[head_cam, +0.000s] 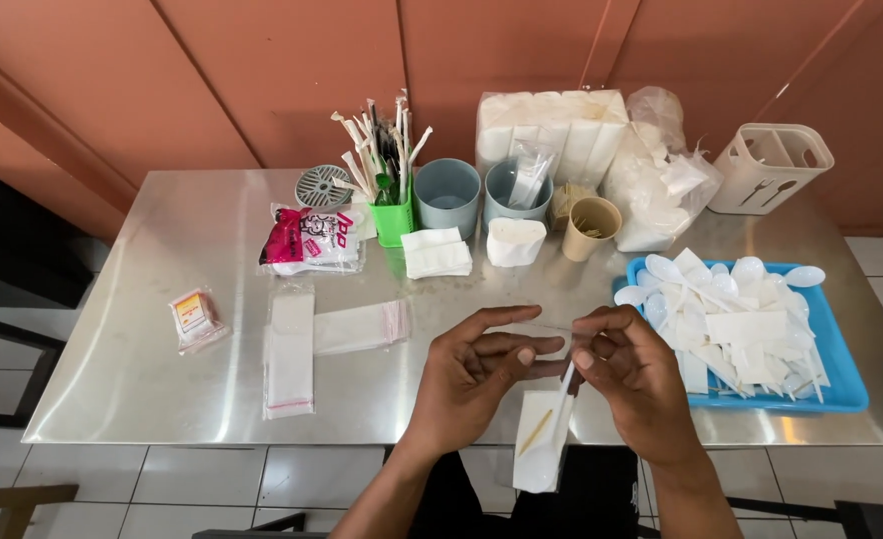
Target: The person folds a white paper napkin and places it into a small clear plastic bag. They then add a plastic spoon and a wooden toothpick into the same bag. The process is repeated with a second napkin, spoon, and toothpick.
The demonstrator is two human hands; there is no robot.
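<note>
Both hands meet at lower centre of my view: left hand and right hand pinch the mouth of a clear plastic sleeve holding a white spoon, napkin and toothpick. Behind spreads the steel table; right, a blue tray of white plastic spoons; left, flat clear bags.
</note>
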